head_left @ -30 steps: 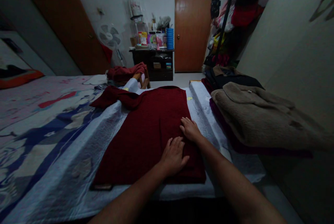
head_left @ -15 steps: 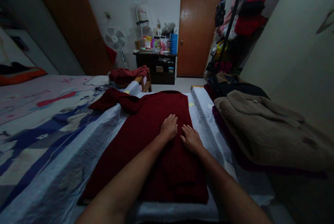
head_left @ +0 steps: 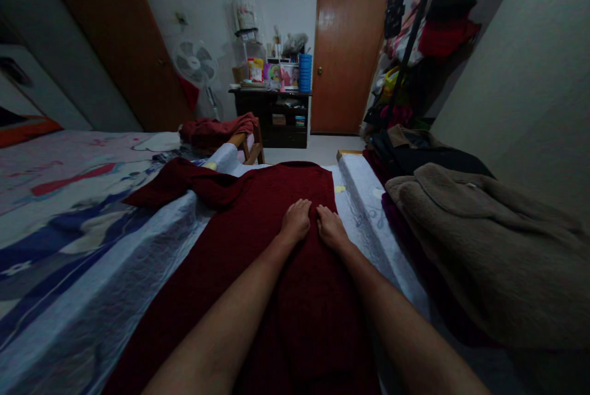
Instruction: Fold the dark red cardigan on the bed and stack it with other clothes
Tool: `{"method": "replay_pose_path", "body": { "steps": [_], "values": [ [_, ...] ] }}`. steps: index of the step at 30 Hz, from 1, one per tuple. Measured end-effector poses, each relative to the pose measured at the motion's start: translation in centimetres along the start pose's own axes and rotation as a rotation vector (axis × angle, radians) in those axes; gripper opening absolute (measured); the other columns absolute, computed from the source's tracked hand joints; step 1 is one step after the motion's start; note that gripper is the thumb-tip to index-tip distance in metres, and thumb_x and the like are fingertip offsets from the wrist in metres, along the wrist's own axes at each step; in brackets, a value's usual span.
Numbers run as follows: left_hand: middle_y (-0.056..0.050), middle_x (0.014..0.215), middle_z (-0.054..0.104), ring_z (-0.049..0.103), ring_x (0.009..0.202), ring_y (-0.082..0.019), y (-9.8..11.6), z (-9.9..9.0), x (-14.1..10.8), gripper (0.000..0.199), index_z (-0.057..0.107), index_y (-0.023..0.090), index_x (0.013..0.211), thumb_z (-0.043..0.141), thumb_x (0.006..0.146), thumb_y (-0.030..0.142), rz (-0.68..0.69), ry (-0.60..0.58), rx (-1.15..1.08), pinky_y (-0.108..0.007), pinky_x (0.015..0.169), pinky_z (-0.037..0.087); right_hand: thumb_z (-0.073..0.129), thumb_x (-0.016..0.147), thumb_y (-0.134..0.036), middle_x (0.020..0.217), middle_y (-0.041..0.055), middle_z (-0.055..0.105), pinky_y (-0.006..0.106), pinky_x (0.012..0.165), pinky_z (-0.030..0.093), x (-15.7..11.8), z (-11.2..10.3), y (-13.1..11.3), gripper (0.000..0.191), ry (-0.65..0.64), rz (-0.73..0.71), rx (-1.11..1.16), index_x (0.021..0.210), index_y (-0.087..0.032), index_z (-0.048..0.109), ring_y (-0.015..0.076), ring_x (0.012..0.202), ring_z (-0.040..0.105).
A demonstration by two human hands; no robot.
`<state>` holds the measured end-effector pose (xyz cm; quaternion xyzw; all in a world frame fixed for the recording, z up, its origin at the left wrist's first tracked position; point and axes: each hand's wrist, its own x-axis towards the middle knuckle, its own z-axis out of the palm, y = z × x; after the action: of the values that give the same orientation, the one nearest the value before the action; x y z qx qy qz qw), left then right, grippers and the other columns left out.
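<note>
A dark red garment (head_left: pixel 249 241) lies spread over a pale blue-white cloth, its left sleeve (head_left: pixel 184 183) stretched out toward the bed. Near the garment's right side, my left hand (head_left: pixel 296 220) rests on the fabric with its fingers close together and bent down. Just right of it, my right hand (head_left: pixel 330 226) lies on the same fabric, fingers also drawn together and curled. Whether either hand pinches some cloth is too small to make out.
Folded brown fleece clothing (head_left: pixel 488 229) and a dark jacket (head_left: pixel 428 152) are stacked at right. A patterned bed cover (head_left: pixel 78 198) spans the left. Behind are a reddish cloth (head_left: pixel 216 129), a fan (head_left: pixel 196 63), a black cabinet (head_left: pixel 271 118) and a door (head_left: pixel 354 45).
The fingers of my right hand have drawn together, and this hand has shifted slightly left, closer to my left hand. The view has moved nearer to the garment.
</note>
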<state>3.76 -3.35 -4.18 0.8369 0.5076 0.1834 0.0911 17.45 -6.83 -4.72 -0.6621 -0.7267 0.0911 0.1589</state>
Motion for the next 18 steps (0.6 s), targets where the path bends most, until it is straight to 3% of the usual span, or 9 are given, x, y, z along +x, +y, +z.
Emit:
{"method": "replay_pose_path", "body": {
  "steps": [5, 10, 15, 18],
  "values": [
    [-0.012, 0.147, 0.046, 0.036, 0.139, -0.024, -0.3, 2.1, -0.2, 0.047, 0.046, 0.014, 0.140, 0.036, 0.094, 0.024, 0.013, -0.002, 0.026, -0.044, 0.116, 0.025, 0.034, 0.094, -0.025, 0.155, 0.0117, 0.030, 0.043, 0.115, 0.020, -0.2, 1.4, 0.8, 0.054, -0.009, 0.014, -0.070, 0.147, -0.012, 0.035, 0.0249, 0.144, 0.025],
    [-0.009, 0.150, 0.042, 0.032, 0.141, -0.025, -0.4, 2.4, -0.7, 0.050, 0.044, 0.025, 0.142, 0.043, 0.093, 0.035, 0.019, 0.015, 0.047, -0.049, 0.116, 0.022, 0.036, 0.096, -0.032, 0.156, 0.0132, 0.028, 0.046, 0.114, 0.022, 1.7, 1.1, 1.9, 0.053, 0.008, 0.103, -0.051, 0.145, -0.011, 0.038, 0.0272, 0.144, 0.024],
    [-0.008, 0.152, 0.038, 0.028, 0.142, -0.030, -0.3, 2.3, -0.6, 0.050, 0.044, 0.033, 0.141, 0.047, 0.092, 0.041, 0.034, -0.015, 0.085, -0.057, 0.113, 0.021, 0.040, 0.094, -0.025, 0.135, 0.0156, 0.056, 0.032, 0.103, 0.037, 6.0, -0.1, 3.2, 0.045, 0.153, 0.234, 0.137, 0.136, -0.011, 0.048, 0.0218, 0.126, 0.051],
    [-0.010, 0.152, 0.037, 0.027, 0.142, -0.033, -0.1, 2.1, -0.5, 0.048, 0.046, 0.035, 0.140, 0.047, 0.093, 0.041, 0.048, -0.037, 0.101, -0.062, 0.111, 0.019, 0.044, 0.092, -0.023, 0.125, 0.0145, 0.063, 0.028, 0.096, 0.041, 9.4, -1.0, 3.8, 0.043, 0.213, 0.346, 0.187, 0.132, -0.010, 0.052, 0.0209, 0.117, 0.058]
  ]
}}
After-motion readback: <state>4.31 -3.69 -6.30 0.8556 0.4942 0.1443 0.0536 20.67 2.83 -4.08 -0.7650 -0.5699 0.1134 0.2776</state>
